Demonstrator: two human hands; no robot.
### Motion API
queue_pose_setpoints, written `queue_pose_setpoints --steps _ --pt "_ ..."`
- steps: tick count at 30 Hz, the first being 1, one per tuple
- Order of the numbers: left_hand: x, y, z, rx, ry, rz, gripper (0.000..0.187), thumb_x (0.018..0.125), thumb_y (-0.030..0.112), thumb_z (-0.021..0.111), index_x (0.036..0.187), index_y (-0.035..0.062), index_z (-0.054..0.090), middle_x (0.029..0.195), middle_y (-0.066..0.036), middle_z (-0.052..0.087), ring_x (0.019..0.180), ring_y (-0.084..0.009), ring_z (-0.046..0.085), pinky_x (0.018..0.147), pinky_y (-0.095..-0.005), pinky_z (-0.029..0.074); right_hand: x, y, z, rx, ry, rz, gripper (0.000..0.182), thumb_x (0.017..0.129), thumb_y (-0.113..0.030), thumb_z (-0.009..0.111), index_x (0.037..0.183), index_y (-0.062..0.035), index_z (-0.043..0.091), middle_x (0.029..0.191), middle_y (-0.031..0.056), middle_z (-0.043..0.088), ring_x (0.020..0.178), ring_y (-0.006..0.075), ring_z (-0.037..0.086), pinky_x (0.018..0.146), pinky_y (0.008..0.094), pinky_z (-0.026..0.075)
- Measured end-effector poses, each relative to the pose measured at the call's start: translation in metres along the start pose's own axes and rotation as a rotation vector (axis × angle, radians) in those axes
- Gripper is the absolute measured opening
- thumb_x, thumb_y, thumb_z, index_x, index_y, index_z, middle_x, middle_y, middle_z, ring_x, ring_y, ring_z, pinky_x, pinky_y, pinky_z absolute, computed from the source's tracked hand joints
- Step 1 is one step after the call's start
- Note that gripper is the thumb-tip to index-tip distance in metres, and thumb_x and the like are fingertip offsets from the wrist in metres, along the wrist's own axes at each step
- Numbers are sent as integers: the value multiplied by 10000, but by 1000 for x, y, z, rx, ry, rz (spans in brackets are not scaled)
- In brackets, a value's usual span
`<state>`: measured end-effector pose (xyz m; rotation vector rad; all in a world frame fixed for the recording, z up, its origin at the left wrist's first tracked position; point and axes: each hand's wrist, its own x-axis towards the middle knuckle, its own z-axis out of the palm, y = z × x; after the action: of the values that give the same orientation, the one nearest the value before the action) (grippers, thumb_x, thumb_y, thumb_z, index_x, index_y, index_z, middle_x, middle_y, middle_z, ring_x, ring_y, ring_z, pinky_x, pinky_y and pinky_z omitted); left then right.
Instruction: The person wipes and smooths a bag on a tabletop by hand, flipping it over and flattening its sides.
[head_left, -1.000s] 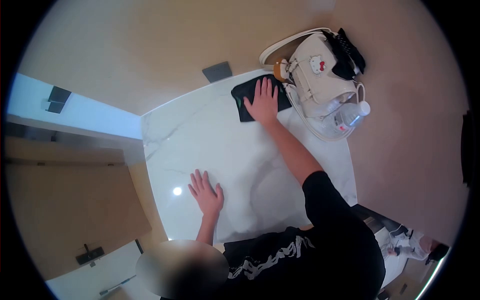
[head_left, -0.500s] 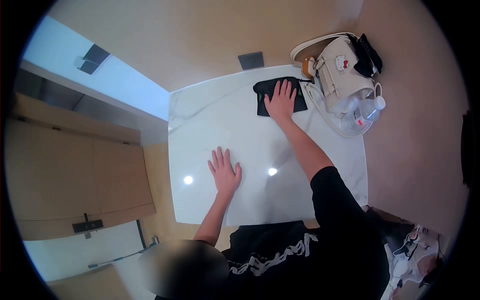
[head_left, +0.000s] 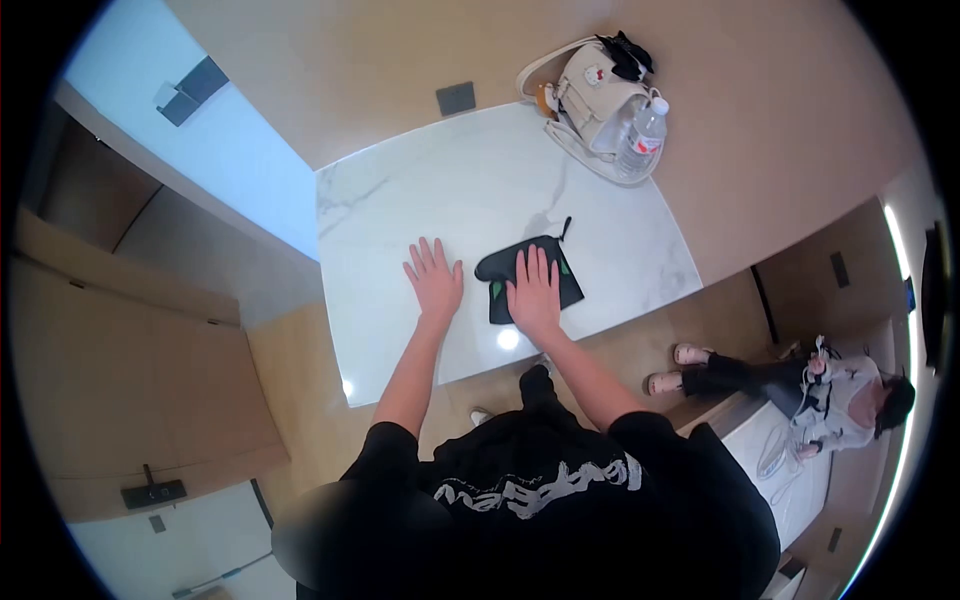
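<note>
White bag (head_left: 590, 95), water bottle (head_left: 640, 135) at far table (head_left: 400, 200) corner; seated person (head_left: 830, 390) right.

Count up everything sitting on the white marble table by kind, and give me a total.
Black cloth pouch: 1, under the right hand
White handbag: 1
Clear water bottle: 1
Total: 3
The left hand lies flat on the table, holding nothing.

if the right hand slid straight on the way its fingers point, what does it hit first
Past the black pouch under the right hand, the white table looks bare, then probably the water bottle leaning on the cream handbag at the far corner; the fisheye view makes the exact line uncertain.
</note>
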<state>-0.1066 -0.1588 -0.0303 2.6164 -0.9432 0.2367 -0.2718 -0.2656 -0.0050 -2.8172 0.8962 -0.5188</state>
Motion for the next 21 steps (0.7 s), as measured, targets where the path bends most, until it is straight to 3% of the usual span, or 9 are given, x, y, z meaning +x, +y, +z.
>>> queue_pose_setpoints --steps 2,8,13,16,19,21 --pt "-14 -8 -8 -32 -48 137 602 950 337 512 1446 27 369 1527 -229 290 1432 -415 210 1140 -589 174 -38 -4 -13 -8 -11 26 603 944 -292 515 1432 34 374 1519 217 321 1433 340 263 1165 510 190" --pt "-73 -19 -39 -114 -46 192 557 941 267 533 1423 22 401 1504 -234 327 1406 -401 277 1144 -533 220 -104 -14 -29 55 -12 84 607 923 -211 540 1442 40 350 1531 207 303 1434 340 262 1164 501 202" --pt "-94 -22 -53 -184 -68 190 540 926 230 553 1406 20 422 1501 -228 337 1399 -405 289 1143 -536 223 -97 -23 -23 -29 39 143 651 900 -283 558 1419 64 373 1517 225 321 1430 334 276 1158 499 211" --pt "-96 -21 -53 -213 -70 179 529 923 223 556 1396 18 436 1501 -225 340 1403 -400 285 1146 -530 222 -91 -22 -24 -20 -5 218 725 907 -361 557 1453 52 321 1535 223 288 1446 330 245 1172 500 176" --pt "-94 -19 -55 -227 -81 152 519 921 217 555 1391 23 445 1506 -217 338 1411 -388 279 1154 -519 213 -82 11 -26 -85 91 282 819 876 -489 575 1433 68 353 1520 222 323 1434 329 273 1168 500 188" --pt "-93 -19 -57 -228 -102 135 515 921 211 554 1391 29 449 1512 -211 334 1416 -380 274 1160 -512 205 -72 50 -26 -159 103 338 813 880 -487 559 1439 64 348 1517 218 334 1435 324 275 1168 500 189"
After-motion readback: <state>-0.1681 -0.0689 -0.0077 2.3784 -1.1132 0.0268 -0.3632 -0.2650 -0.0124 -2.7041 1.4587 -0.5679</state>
